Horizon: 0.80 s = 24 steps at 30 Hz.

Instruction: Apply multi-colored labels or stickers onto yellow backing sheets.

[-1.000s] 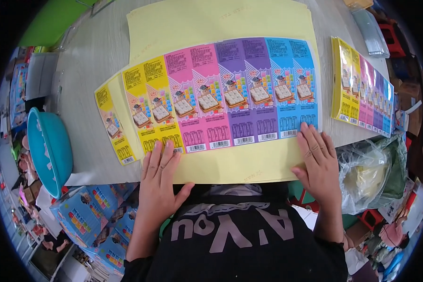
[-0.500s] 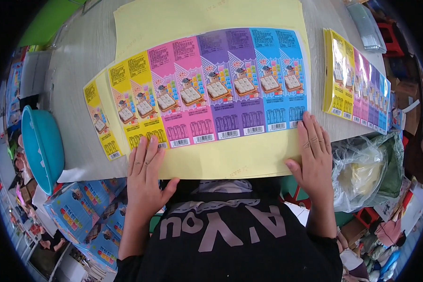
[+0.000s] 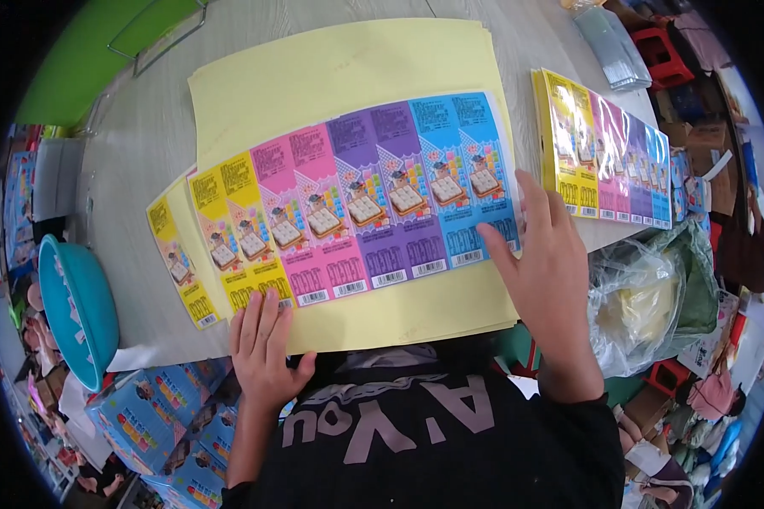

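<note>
A glossy sheet of printed labels [image 3: 354, 222], banded yellow, pink, purple and blue, lies over large pale yellow sheets [image 3: 339, 72] on the table. My left hand [image 3: 267, 346] rests with fingers stretched flat on the lower yellow corner of the label sheet. At the blue end, my right hand [image 3: 550, 267] lies along the right edge, its thumb spread out over the blue labels. Neither hand grips anything that I can see. A narrow yellow label strip [image 3: 181, 265] sits beside the sheet's left end.
At the right stands a stack of similar label sheets [image 3: 611, 161], with clear plastic pieces [image 3: 613, 49] farther back. A teal basin [image 3: 78, 314] is at the left table edge. Blue printed boxes [image 3: 140, 416] lie below left; a clear plastic bag [image 3: 632, 314] is at the right.
My right hand has moved up along the sheet's right edge, its thumb now over the blue labels. My left hand stays on the yellow corner. The whole view has shifted a little.
</note>
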Motion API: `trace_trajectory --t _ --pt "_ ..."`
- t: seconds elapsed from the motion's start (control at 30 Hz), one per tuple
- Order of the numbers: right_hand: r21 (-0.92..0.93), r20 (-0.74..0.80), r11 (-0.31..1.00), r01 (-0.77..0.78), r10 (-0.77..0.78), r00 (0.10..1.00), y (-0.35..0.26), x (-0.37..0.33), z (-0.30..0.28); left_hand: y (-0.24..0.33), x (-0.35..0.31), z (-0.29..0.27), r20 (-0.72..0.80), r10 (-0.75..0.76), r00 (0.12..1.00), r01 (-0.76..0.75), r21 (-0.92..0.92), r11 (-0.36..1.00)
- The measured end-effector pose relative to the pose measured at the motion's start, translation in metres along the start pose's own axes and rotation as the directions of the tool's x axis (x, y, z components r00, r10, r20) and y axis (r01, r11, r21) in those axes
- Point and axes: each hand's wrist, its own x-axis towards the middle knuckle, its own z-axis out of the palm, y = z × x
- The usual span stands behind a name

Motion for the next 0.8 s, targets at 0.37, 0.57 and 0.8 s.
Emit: trace_trajectory --t 0.37,0.57,0.8 --pt "0.097 -0.006 0.992 -0.084 0.085 0.996 0.009 0.006 0.006 -0.006 0.001 0.002 -0.059 0.046 0.997 -0.046 -0.005 0.999" --pt "0.198 -0.038 0.966 -0.164 0.175 0.984 -0.001 0.005 0.009 -0.008 -0.001 0.007 -0.096 0.042 0.994 -0.04 0.016 0.999" --pt "0.25 -0.17 0.968 -0.023 0.067 0.983 -0.003 0.0 0.008 -0.017 -0.024 0.023 -0.155 0.051 0.987 -0.023 0.176 0.984"
